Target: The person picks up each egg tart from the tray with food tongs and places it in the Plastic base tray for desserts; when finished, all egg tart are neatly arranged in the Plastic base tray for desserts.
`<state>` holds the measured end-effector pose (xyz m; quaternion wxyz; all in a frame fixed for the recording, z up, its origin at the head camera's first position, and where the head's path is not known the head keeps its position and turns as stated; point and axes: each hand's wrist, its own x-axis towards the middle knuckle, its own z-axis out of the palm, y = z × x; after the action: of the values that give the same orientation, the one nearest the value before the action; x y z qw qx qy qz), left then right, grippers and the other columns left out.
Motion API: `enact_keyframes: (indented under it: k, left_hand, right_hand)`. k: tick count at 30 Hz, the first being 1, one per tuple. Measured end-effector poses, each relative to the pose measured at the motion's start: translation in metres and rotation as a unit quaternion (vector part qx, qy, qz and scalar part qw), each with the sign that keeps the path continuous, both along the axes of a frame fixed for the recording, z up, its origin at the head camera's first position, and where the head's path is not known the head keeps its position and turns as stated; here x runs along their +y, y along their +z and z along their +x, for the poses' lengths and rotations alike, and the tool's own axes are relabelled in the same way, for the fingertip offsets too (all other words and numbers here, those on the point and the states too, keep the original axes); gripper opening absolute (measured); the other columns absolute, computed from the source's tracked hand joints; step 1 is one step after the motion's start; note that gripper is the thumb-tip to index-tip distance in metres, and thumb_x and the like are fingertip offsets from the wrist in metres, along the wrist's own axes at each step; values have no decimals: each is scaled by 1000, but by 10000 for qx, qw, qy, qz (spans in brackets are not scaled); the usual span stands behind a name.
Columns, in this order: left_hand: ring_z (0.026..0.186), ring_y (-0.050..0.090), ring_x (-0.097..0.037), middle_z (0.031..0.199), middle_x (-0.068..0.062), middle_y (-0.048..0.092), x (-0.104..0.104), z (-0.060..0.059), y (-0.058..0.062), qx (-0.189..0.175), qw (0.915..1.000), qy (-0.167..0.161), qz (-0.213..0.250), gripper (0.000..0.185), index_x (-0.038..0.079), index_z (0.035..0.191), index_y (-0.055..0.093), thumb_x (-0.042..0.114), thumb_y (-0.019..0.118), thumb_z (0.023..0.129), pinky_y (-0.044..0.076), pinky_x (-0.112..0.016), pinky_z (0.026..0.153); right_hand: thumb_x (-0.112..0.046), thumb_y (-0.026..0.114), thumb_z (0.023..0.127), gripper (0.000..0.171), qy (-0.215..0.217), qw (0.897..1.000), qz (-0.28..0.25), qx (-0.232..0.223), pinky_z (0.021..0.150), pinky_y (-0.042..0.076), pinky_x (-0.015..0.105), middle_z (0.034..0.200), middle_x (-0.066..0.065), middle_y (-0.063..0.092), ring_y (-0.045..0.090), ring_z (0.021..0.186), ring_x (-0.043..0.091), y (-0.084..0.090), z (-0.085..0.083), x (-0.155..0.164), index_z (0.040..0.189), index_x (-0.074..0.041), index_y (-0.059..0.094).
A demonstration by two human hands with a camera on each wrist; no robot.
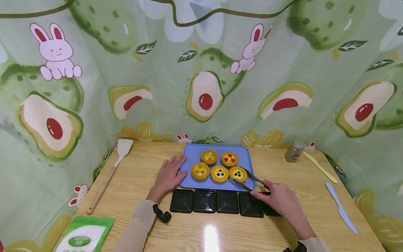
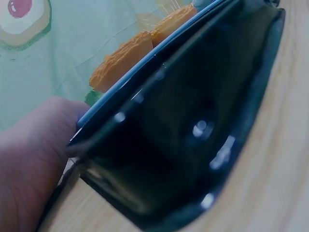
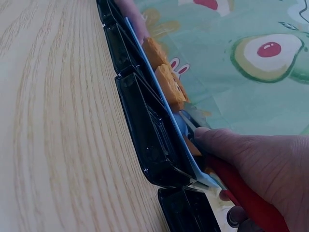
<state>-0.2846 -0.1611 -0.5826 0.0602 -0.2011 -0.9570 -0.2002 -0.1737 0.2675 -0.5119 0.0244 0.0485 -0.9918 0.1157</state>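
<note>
My right hand [image 1: 280, 199] grips a pair of tongs [image 3: 244, 191] with red handles. The tongs' spread tips straddle the right front egg tart [image 1: 238, 173], topped with dark berries. Another berry-topped tart [image 1: 219, 174] sits just left of it. Behind are a tart with red pieces [image 1: 229, 159] and one with yellow wedges [image 1: 209, 157]; a larger wedge-topped tart [image 1: 200, 171] is at the left front. All rest on a blue tray [image 1: 207, 147]. My left hand [image 1: 168, 175] lies with extended fingers along the tray's left edge, thumb at its rim.
Several black square containers [image 1: 204, 201] line the tray's front. To the left are a white spatula [image 1: 124, 147] with a wooden handle and a green-and-white packet [image 1: 86, 234]. Rightward stand a spice jar [image 1: 294, 152], a yellow knife [image 1: 320, 167] and a blue knife [image 1: 341, 209].
</note>
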Motion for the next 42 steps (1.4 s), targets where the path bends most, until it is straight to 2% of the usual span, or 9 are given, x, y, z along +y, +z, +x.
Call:
enact_keyframes:
  k: [6, 14, 20, 26, 32, 37, 42]
  left_hand:
    - [161, 18, -29, 173, 8, 21, -2, -2, -1, -131, 9999, 61, -88, 69, 26, 167, 28, 56, 43, 107, 12, -56, 128]
    - [161, 18, -29, 173, 7, 21, -5, -7, -2, -58, 9999, 42, -87, 69, 27, 167, 27, 57, 42, 107, 13, -56, 127]
    - [160, 19, -28, 173, 8, 22, -3, -4, -1, -83, 9998, 101, -127, 69, 27, 167, 27, 57, 43, 107, 12, -56, 128]
    - [161, 17, -29, 173, 7, 21, 3, -2, -5, -227, 9997, -31, -73, 69, 27, 168, 26, 57, 42, 107, 11, -57, 128]
    - [161, 18, -28, 173, 9, 21, 1, 0, -7, -139, 9998, 44, -135, 69, 28, 167, 27, 58, 42, 107, 13, -56, 128]
    - [160, 18, -29, 173, 7, 22, -2, 0, -6, -119, 9999, -20, -39, 69, 27, 167, 27, 57, 43, 107, 14, -57, 127]
    - [160, 19, -30, 173, 6, 24, -3, -3, -9, -14, 9999, -40, 97, 69, 26, 167, 29, 57, 43, 107, 13, -57, 127]
  right_hand:
    - [-77, 66, 85, 63, 52, 10000, -20, 24, 50, 20, 30, 63, -5, 29, 35, 53, 13, 1, -3, -1, 89, -15, 65]
    - [-75, 68, 86, 59, 104, 9999, -48, 124, 49, 22, 29, 62, -5, 32, 36, 52, 13, 2, -6, -1, 81, -17, 59]
    - [-77, 65, 87, 60, 120, 9998, -117, 80, 50, 22, 29, 62, -5, 32, 36, 52, 13, 3, -5, 1, 78, -19, 54]
    - [-76, 65, 87, 60, 59, 9999, -157, 2, 50, 20, 30, 62, -6, 30, 34, 53, 13, 3, 1, 8, 75, -20, 49]
    - [-77, 64, 87, 59, 113, 9997, -206, 10, 48, 23, 30, 61, -6, 33, 37, 52, 13, 5, 3, 7, 77, -21, 51]
    - [-71, 70, 87, 56, 124, 9991, -268, 289, 44, 25, 30, 58, -6, 33, 36, 48, 13, 11, 5, 5, 75, -20, 52]
    - [-69, 70, 88, 54, 215, 9983, -291, 462, 43, 26, 29, 58, -6, 36, 37, 48, 13, 19, 6, 4, 77, -20, 52]
